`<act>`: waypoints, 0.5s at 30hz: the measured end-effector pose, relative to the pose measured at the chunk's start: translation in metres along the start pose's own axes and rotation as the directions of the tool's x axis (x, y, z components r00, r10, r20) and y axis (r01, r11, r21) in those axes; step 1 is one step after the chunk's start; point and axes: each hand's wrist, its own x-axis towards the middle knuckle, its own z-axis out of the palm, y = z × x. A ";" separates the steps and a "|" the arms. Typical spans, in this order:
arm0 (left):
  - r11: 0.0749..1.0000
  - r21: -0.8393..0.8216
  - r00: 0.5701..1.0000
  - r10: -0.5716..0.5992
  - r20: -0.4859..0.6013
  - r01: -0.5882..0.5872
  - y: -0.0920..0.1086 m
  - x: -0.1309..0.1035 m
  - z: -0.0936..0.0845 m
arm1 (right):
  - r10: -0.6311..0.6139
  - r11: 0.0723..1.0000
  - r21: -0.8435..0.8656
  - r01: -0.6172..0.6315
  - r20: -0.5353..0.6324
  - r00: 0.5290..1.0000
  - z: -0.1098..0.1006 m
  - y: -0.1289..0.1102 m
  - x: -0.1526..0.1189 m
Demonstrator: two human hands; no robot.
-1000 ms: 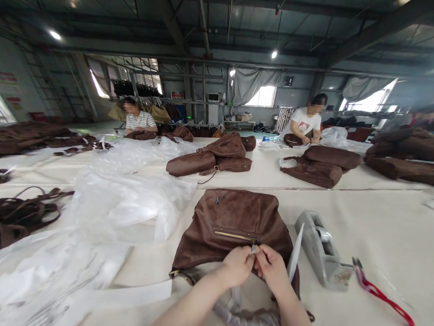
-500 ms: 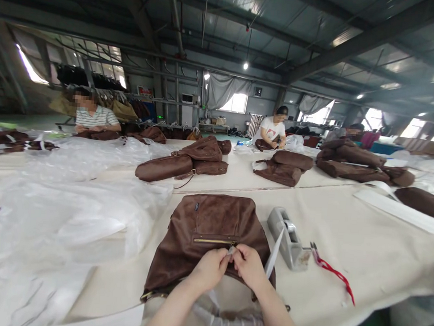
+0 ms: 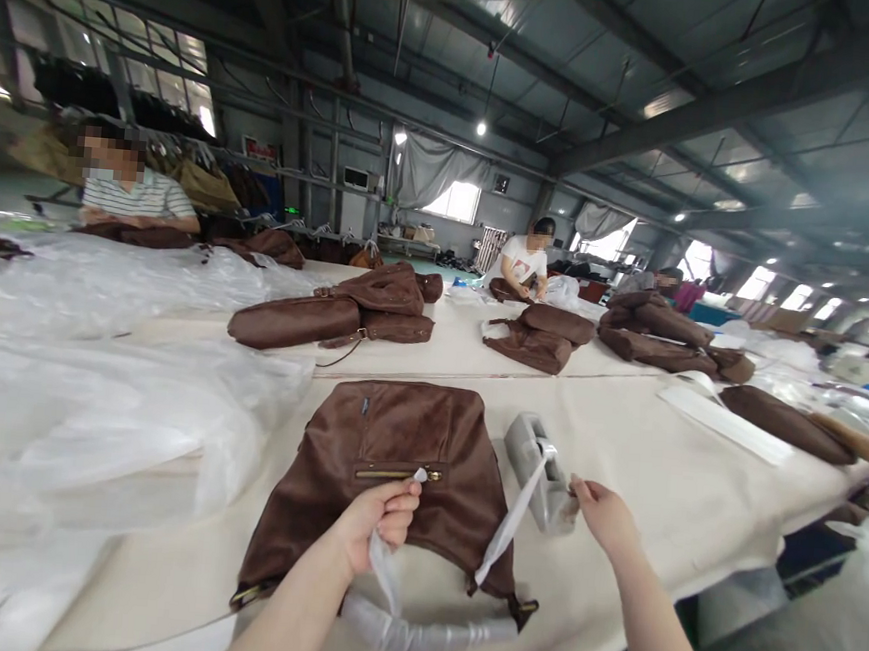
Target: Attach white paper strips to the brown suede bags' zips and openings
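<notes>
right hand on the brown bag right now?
No, the right hand is off the brown bag, at the front of the tape dispenser; only the left hand rests on the bag.

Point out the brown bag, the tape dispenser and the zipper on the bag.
brown bag (image 3: 396, 433), head view, on the leather panel above the zipper.
tape dispenser (image 3: 536, 459), head view, on its grey body.
zipper (image 3: 393, 474), head view, on the middle of the brass teeth.
</notes>
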 end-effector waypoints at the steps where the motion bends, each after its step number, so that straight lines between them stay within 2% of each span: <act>1: 0.998 -0.051 0.999 -0.027 0.024 0.028 0.001 -0.001 0.001 | 0.010 0.999 0.035 -0.011 0.023 1.000 0.001 0.005 0.000; 6: 0.983 -0.176 0.997 -0.047 0.061 0.058 0.002 -0.003 0.001 | 0.042 0.965 0.257 -0.059 0.071 0.997 0.007 0.010 -0.004; 9: 0.984 -0.171 0.997 -0.040 0.064 0.050 -0.001 -0.001 -0.002 | 0.037 0.942 0.332 -0.050 0.045 0.998 0.003 0.016 -0.011; 12: 0.999 -0.028 1.000 0.017 0.016 -0.016 -0.002 0.003 -0.003 | 0.073 0.940 0.334 -0.067 -0.004 0.997 -0.001 0.033 -0.025; 15: 0.973 0.219 0.994 0.090 -0.060 -0.075 -0.003 0.011 -0.003 | 0.124 0.927 0.347 -0.144 0.080 0.989 0.002 0.050 -0.036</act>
